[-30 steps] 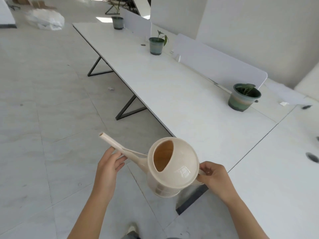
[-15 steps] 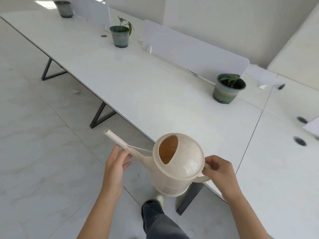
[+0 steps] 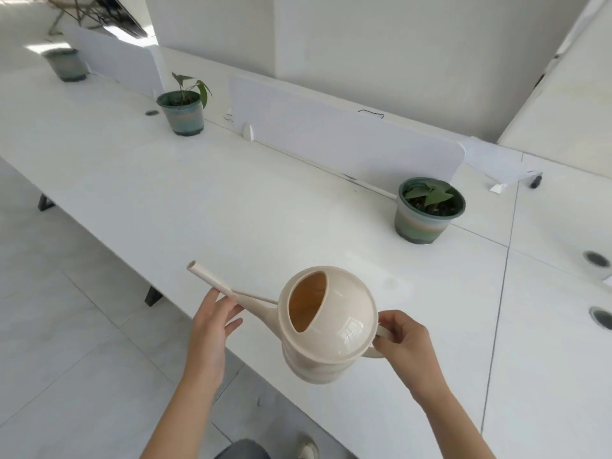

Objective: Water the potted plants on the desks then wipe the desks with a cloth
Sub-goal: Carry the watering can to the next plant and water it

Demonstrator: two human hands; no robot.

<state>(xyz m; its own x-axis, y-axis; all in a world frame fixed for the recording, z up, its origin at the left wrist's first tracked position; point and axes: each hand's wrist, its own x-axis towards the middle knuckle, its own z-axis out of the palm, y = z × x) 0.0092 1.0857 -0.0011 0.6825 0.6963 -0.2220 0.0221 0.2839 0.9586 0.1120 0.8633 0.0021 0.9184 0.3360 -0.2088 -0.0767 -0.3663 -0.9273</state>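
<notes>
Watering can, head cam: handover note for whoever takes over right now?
Right hand: closed on the handle of the cream watering can, held in the air over the near desk edge.
Left hand: open, fingers steadying the spout from below.
Plants: nearest pot on the white desk ahead right; second pot further left; third pot at the far end, blurred.
Done: can picked up and carried to the desk. No pouring visible; spout points left, away from the nearest pot.
Left: water all three pots, then wipe the desks. No cloth in view.
</notes>
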